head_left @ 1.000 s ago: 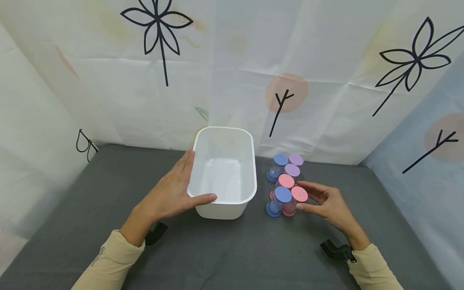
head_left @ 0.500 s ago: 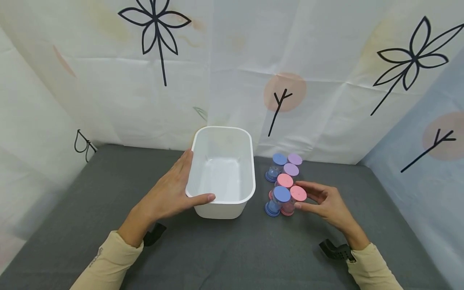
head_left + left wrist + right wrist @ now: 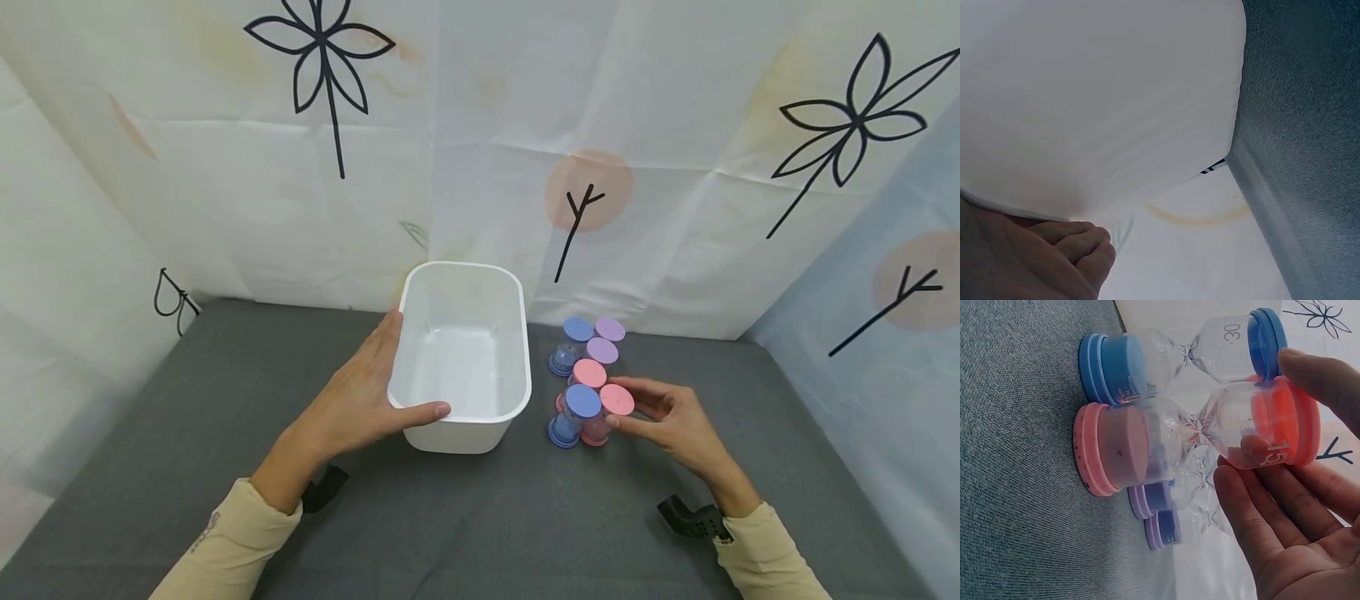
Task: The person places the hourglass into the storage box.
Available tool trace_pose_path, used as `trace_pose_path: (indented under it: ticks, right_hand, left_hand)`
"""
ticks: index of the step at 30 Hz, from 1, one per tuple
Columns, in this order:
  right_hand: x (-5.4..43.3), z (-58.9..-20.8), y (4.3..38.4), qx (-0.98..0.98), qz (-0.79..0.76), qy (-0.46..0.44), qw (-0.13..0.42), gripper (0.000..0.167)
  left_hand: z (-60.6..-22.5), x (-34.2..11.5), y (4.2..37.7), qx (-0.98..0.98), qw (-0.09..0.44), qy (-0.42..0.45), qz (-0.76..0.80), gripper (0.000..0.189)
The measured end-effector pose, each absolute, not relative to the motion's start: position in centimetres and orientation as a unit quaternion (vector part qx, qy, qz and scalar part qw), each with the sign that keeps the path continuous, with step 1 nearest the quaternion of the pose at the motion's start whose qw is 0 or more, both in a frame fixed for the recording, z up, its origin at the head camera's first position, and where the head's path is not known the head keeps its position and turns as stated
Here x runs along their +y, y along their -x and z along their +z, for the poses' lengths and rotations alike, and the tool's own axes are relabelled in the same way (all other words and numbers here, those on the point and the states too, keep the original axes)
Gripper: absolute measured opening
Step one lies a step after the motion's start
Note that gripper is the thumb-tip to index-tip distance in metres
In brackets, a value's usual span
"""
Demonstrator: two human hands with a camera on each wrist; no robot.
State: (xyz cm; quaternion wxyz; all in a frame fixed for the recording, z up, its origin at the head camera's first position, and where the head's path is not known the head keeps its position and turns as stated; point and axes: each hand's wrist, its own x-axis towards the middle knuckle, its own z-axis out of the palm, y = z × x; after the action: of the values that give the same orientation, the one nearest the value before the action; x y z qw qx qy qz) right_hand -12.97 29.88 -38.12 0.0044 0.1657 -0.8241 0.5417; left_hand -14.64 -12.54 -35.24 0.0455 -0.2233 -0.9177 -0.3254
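Observation:
My left hand braces the near left corner of a white plastic tub, fingers along its outer left side and thumb across the front rim. In the left wrist view those fingers lie just under the rim. My right hand grips a pink hourglass near its top, thumb in front and fingers behind. The right wrist view shows "15" on its glass and its pink base down at the tabletop. Beside it stands a blue hourglass marked "30".
Another pink hourglass, two purple hourglasses and a second blue hourglass stand upright in a tight cluster right of the tub. A grey cloth covers the table. Patterned white fabric hangs behind and at both sides.
The tub and my left hand have shifted very slightly to the right since half a second ago. My right hand stays at the pink hourglass, its thumb slightly closer in.

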Motion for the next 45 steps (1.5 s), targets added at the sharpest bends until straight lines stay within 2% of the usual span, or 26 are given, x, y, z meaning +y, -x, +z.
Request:
trace_pose_path:
  ticks: [10, 17, 23, 37, 45]
  right_hand:
    - [29.6, -38.2, 12.9, -0.831, 0.534, -0.158, -0.003, 0.049]
    - [29.5, -38.6, 13.0, -0.834, 0.531, -0.147, 0.002, 0.047]
    - [29.8, -38.0, 12.8, -0.842, 0.526, -0.120, 0.001, 0.049]
    - [30.9, -32.7, 11.6, -0.774, 0.607, -0.172, 0.050, 0.045]
    - [29.9, -28.9, 12.6, -0.739, 0.629, -0.230, 0.068, 0.042]
  left_hand:
    - [-35.3, -12.6, 14.8, -0.916, 0.050, 0.229, -0.325, 0.127]
    - [-35.4, -12.6, 14.8, -0.901, 0.032, 0.229, -0.367, 0.126]
    - [-35.5, -12.7, 15.0, -0.896, 0.042, 0.243, -0.369, 0.125]
    - [-35.6, -12.7, 15.1, -0.896, 0.045, 0.246, -0.368, 0.125]
    - [-35.5, -12.7, 15.1, -0.894, 0.049, 0.251, -0.367, 0.125]
